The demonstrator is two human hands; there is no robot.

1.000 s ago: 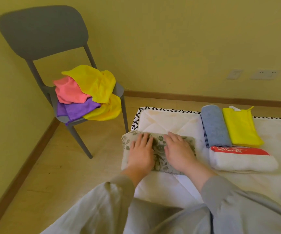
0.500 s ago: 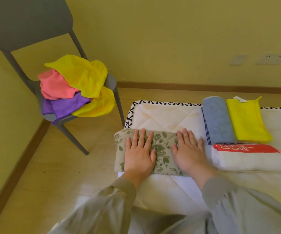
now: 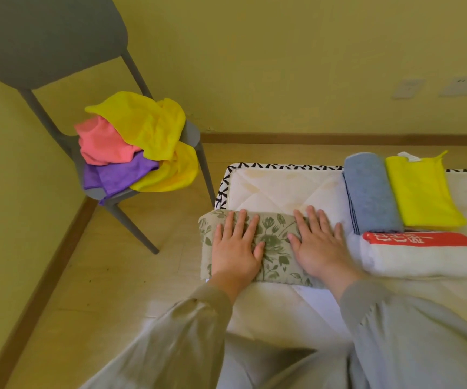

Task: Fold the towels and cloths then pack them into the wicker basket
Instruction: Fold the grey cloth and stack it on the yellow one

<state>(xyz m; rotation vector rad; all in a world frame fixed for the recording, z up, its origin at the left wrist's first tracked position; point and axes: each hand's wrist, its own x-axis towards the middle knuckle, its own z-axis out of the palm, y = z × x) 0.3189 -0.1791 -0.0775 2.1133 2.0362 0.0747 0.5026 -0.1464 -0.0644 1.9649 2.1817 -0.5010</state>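
Right in front of you, at 12 o'clock, the folded floral towel (image 3: 274,242) lies across the near left part of the quilted pad (image 3: 282,189), its left end reaching past the pad's edge. Your left hand (image 3: 235,248) and right hand (image 3: 319,245) both lie flat on it, fingers straight and spread, gripping nothing: the left on its left half, the right on its right end.

This looks like the flattening step. Press from the middle outward so trapped air and ridges leave at the ends, and check that the long edges line up before you lift off. The overhanging end has no support, so bear down mainly where the pad backs the towel.

At 3 o'clock, just beside your right hand, lies the white towel with the red band (image 3: 423,259). At 1 o'clock, beyond it, the blue-grey towel (image 3: 371,192) and the folded yellow cloth (image 3: 420,192) lie side by side. Far off at 10 o'clock the grey chair (image 3: 49,37) carries unfolded cloths: yellow (image 3: 142,122), pink (image 3: 103,144), purple (image 3: 120,175). The wicker basket is not in view, so packing looks some way off.
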